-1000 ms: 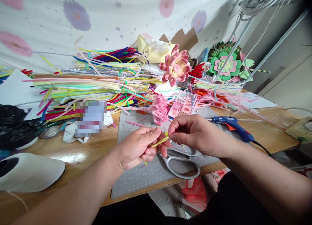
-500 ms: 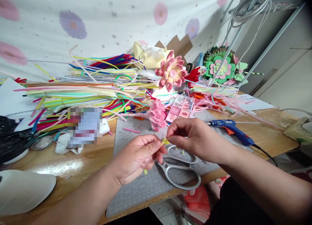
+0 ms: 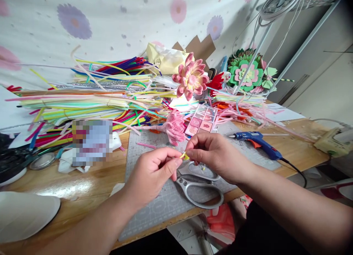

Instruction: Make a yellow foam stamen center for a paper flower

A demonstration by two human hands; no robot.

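Between my fingertips is a small piece of yellow pipe cleaner (image 3: 186, 157), partly hidden by them. My left hand (image 3: 157, 170) pinches one end of it, and my right hand (image 3: 213, 153) pinches the other, the two nearly touching. Beneath my hands, silver-handled scissors (image 3: 204, 197) lie on a grey cutting mat (image 3: 149, 214); my hands hide part of the blades. Just beyond them lies a pink pipe-cleaner flower (image 3: 175, 128) with its stem to the left. A makeup palette (image 3: 203, 122) sits beside the flower.
Bundles of coloured pipe cleaners (image 3: 77, 104) fill the back left. A blue glue gun (image 3: 257, 142) rests on the right, its cord trailing off the table. A larger pink-and-yellow flower (image 3: 191, 78) stands at the back. At the front left is a white rounded object (image 3: 27, 216).
My left hand has shifted its grip along the yellow piece, and its fingers have straightened somewhat. My right hand keeps its pinch. The view has moved slightly.
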